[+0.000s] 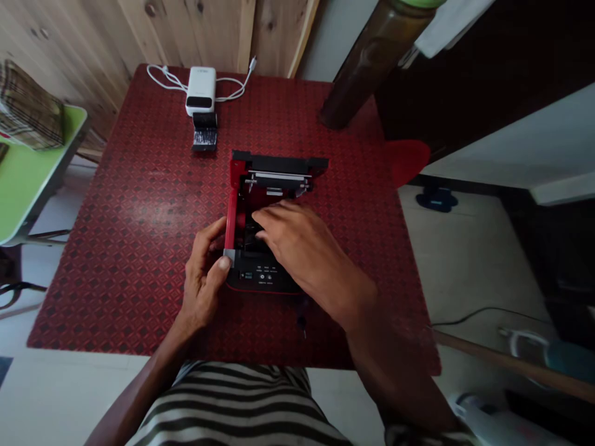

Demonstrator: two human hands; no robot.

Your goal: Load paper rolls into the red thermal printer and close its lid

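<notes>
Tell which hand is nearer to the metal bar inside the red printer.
Right. The right hand is over the printer, just in front of the metal bar; the left hand grips the printer's front left corner, farther away.

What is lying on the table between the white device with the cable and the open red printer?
The head view shows a small black block there, close below the white device and apart from the open red printer.
</notes>
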